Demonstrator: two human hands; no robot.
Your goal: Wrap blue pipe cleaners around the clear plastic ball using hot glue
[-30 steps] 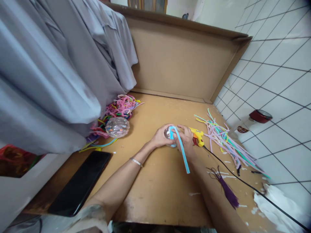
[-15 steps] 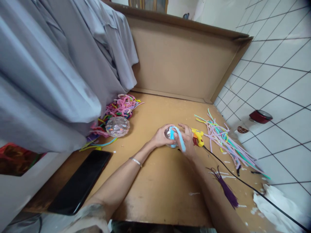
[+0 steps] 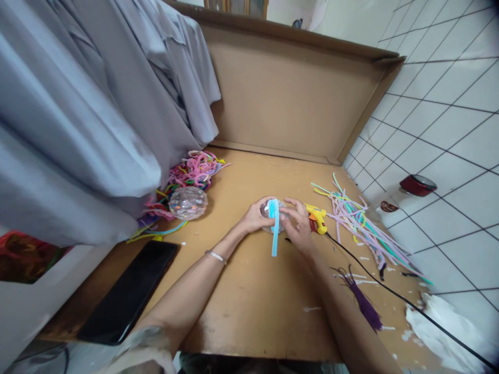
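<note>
Between my hands, low over the table, is a small clear, shiny ball (image 3: 266,210). Light blue pipe cleaners (image 3: 275,236) lie side by side across its front, and one long end hangs down past it. My left hand (image 3: 255,217) is wrapped round the ball's left side, thumb in front. On the right side my right hand (image 3: 298,223) has its fingers bent against the ball, with the fingertips close to the blue strip. The ball's back and underside are hidden. Just beyond my right hand lies a yellow hot glue gun (image 3: 318,218).
At left, a larger clear ball (image 3: 188,203) sits by a heap of colourful pipe cleaners (image 3: 198,169). A black phone (image 3: 130,291) lies nearer. At right are loose pastel pipe cleaners (image 3: 351,213), a purple bundle (image 3: 364,304), a black cord (image 3: 374,283) and white tissue (image 3: 440,327).
The blue end, earlier curving over my right fingers, now hangs straight down in front of the ball. My right hand has let it go and moved to the ball's side.
</note>
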